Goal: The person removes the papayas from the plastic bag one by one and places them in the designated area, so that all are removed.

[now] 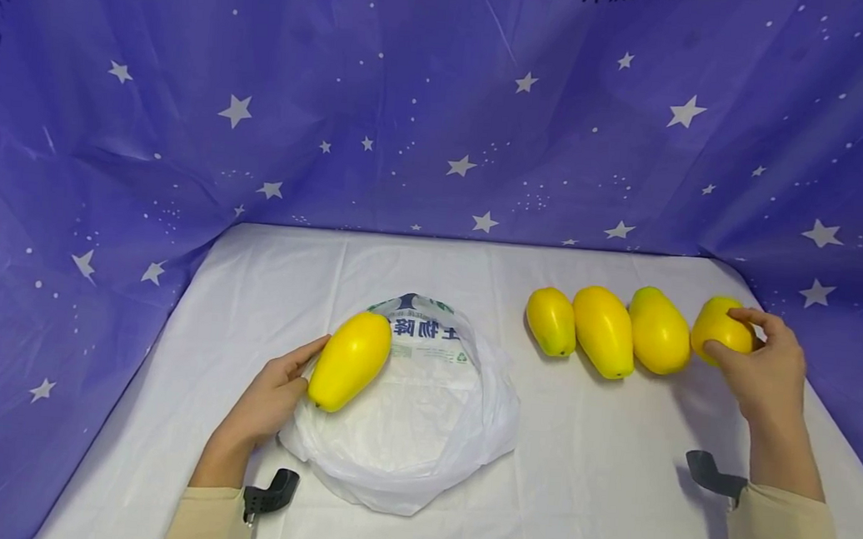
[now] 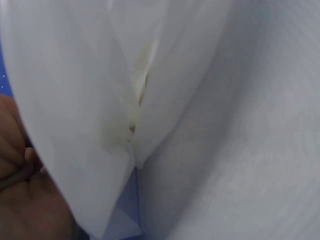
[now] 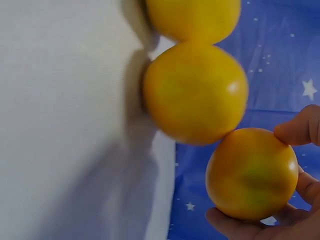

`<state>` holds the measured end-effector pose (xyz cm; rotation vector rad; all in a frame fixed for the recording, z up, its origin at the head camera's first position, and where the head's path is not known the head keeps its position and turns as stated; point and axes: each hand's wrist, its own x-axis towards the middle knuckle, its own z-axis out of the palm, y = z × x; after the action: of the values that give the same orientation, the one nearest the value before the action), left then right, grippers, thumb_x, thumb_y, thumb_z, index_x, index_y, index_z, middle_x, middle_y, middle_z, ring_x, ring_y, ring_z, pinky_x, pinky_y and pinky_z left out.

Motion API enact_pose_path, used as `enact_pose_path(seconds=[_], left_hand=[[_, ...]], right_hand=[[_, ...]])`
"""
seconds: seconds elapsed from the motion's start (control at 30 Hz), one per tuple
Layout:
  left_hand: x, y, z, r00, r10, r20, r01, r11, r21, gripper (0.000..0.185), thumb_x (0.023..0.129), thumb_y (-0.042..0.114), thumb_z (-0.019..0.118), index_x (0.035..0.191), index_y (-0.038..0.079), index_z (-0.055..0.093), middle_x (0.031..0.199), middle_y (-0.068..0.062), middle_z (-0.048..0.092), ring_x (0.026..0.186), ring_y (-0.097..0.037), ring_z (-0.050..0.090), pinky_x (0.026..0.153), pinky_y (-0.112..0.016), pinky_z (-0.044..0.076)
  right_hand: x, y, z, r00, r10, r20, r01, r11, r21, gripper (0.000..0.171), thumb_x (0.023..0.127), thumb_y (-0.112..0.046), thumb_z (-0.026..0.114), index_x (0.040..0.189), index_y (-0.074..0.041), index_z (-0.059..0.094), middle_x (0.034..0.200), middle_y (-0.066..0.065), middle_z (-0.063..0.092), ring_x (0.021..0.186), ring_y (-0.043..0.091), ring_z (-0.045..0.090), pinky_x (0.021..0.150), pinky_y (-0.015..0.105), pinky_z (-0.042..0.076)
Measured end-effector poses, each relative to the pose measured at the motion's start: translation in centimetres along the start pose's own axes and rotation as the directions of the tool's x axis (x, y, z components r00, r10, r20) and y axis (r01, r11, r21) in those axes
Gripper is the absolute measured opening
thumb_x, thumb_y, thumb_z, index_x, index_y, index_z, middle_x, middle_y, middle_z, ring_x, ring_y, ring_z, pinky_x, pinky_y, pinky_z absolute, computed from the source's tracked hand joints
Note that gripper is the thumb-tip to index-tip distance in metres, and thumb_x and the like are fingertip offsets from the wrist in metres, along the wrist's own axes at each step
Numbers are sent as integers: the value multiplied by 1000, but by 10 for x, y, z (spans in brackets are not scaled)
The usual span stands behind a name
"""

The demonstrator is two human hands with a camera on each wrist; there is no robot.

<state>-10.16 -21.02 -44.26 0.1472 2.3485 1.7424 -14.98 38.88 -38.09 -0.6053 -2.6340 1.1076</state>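
A yellow papaya [image 1: 720, 333] with a greenish end is in my right hand [image 1: 766, 368], thumb and fingers on opposite sides. In the right wrist view this papaya [image 3: 250, 175] sits farther from the cloth than its neighbour. Three more papayas [image 1: 658, 331] lie side by side to its left. At the left, my left hand [image 1: 273, 392] grips the side of a white plastic bag [image 1: 475, 448], which lies with its mouth spread wide. Another papaya [image 1: 351, 362] is at the bag's left rim, against that hand. Plastic [image 2: 75, 100] hides part of the hand in the left wrist view.
White cloth [image 1: 574, 480] covers the table. A purple star-patterned curtain [image 1: 414, 93] stands behind it and along both sides. Each wrist carries a black mount, one on the left [image 1: 270, 495] and one on the right [image 1: 713, 475].
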Motion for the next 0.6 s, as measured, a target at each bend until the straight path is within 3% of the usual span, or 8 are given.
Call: enact_pose_path(seconds=[0.1,0.17,0.23,0.37,0.6], left_hand=[[0,0,0,1000,1,0,-1,1000,-2,67,90,-11,34,151,14,37,153,-3,35,141,-19,25,113,-41,22],[0,0,0,1000,0,-2,0,1000,0,67,89,-11,34,151,14,37,153,-3,35,141,-19,25,113,-41,22],[0,0,0,1000,0,-4,0,1000,-3,67,89,-11,34,151,14,37,153,-3,36,141,-19,26,113,-41,23],[0,1,0,1000,1,-1,-1,1000,-7,67,89,-11,34,151,14,37,153,-4,36,141,-19,26,113,-41,22],[-1,2,0,1000,-4,-6,4,1000,-11,66,89,-10,34,151,12,36,153,-5,36,140,-20,26,112,-40,24]], right_hand=[[4,7,5,999,19,33,-19,1000,0,64,86,-19,70,142,-4,43,151,22,28,118,39,39,95,40,48],[7,13,7,998,27,61,-28,1000,4,66,87,-19,69,144,-2,41,152,23,26,120,42,38,101,52,42],[9,18,9,996,26,88,-26,1000,-7,67,88,-20,68,145,0,39,153,24,26,122,44,38,102,57,39],[12,27,12,991,17,133,-13,999,-31,69,89,-22,67,146,1,37,151,28,27,122,47,38,99,62,38],[14,33,18,986,16,164,-8,999,-48,72,85,-20,70,145,1,37,148,30,31,119,46,41,94,59,42]])
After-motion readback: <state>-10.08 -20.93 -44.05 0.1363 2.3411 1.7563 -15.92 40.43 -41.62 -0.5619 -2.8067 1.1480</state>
